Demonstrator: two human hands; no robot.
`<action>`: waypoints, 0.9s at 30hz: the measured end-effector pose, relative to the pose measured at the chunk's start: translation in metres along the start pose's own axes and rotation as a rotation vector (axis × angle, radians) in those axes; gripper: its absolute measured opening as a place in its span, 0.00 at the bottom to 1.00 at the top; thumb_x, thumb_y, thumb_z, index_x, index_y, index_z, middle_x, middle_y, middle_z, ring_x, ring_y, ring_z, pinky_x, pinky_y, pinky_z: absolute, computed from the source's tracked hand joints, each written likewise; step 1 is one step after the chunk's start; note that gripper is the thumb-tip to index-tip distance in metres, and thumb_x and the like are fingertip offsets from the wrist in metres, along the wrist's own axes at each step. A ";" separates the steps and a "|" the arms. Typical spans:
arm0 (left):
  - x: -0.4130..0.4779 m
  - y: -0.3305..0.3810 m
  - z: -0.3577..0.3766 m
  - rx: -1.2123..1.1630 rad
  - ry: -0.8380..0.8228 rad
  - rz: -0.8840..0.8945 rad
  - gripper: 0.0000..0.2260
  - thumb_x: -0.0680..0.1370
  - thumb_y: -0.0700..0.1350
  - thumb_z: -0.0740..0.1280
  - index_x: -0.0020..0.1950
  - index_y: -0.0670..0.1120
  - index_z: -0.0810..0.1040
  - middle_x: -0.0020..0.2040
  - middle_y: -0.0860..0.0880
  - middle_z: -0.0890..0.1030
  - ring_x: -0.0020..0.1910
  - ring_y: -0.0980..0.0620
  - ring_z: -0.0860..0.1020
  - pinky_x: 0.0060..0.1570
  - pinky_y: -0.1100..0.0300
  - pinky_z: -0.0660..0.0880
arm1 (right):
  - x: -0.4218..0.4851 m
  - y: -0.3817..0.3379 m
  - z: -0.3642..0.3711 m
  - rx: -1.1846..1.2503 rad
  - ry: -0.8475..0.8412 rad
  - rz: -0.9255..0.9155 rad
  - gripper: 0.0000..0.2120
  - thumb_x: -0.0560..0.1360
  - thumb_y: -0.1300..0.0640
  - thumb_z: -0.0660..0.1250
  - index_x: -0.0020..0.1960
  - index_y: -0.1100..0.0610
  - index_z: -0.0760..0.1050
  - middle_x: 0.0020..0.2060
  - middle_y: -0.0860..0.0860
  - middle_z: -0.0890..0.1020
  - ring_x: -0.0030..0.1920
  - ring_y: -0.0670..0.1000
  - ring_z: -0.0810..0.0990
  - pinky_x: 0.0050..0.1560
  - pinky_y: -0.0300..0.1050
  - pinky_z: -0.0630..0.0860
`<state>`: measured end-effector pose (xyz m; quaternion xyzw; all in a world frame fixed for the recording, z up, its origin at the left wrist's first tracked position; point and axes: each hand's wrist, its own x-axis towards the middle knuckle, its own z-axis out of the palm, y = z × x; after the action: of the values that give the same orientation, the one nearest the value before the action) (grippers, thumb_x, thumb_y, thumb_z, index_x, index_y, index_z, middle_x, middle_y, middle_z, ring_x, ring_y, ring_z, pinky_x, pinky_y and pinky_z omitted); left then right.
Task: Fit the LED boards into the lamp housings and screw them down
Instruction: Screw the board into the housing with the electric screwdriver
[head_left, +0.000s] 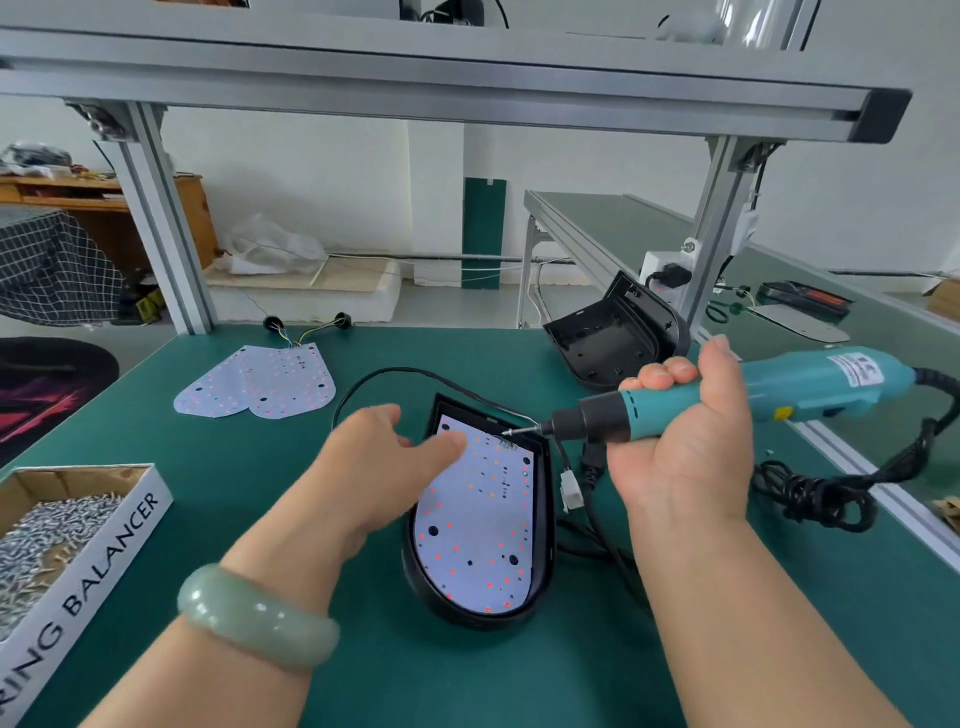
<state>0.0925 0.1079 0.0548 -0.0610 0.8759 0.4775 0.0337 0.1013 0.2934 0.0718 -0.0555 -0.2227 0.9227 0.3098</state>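
Note:
A white LED board (475, 525) dotted with red and orange LEDs lies inside a black lamp housing (543, 525) in the middle of the green bench. My left hand (374, 467) hovers at the board's upper left edge, fingers loosely extended, thumb over the board. My right hand (685, 441) grips a teal electric screwdriver (727, 395) held level, its bit tip (511, 430) at the board's upper right corner. Two more LED boards (260, 382) lie at the back left. A second, empty black housing (618, 332) sits tilted at the back right.
A cardboard box of screws (52, 525) stands at the left edge. The screwdriver's black cable (821, 493) coils on the right, and a white connector (571, 486) lies beside the housing. Aluminium frame posts (166, 223) rise at the bench's back; a second bench (649, 223) stands beyond.

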 end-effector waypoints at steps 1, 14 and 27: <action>0.003 0.000 0.003 0.024 -0.074 -0.041 0.35 0.72 0.56 0.71 0.74 0.44 0.65 0.54 0.49 0.80 0.46 0.49 0.79 0.40 0.60 0.75 | 0.003 0.005 0.003 -0.029 -0.004 0.001 0.10 0.77 0.55 0.66 0.41 0.52 0.67 0.27 0.44 0.70 0.25 0.44 0.69 0.30 0.36 0.69; 0.010 -0.009 0.015 0.386 -0.148 -0.008 0.20 0.72 0.47 0.70 0.29 0.46 0.60 0.21 0.52 0.62 0.24 0.49 0.59 0.26 0.62 0.55 | 0.021 0.064 0.018 -0.264 -0.133 -0.043 0.08 0.76 0.62 0.67 0.42 0.53 0.70 0.26 0.47 0.72 0.26 0.47 0.69 0.29 0.38 0.70; 0.012 -0.012 0.019 0.372 -0.123 0.031 0.18 0.72 0.48 0.69 0.29 0.45 0.63 0.16 0.54 0.64 0.20 0.52 0.63 0.23 0.65 0.58 | 0.022 0.080 0.023 -0.421 -0.254 -0.113 0.07 0.76 0.63 0.67 0.45 0.56 0.69 0.24 0.46 0.73 0.24 0.47 0.71 0.34 0.43 0.70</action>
<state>0.0824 0.1164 0.0329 -0.0107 0.9461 0.3108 0.0905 0.0342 0.2412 0.0578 0.0102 -0.4499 0.8367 0.3122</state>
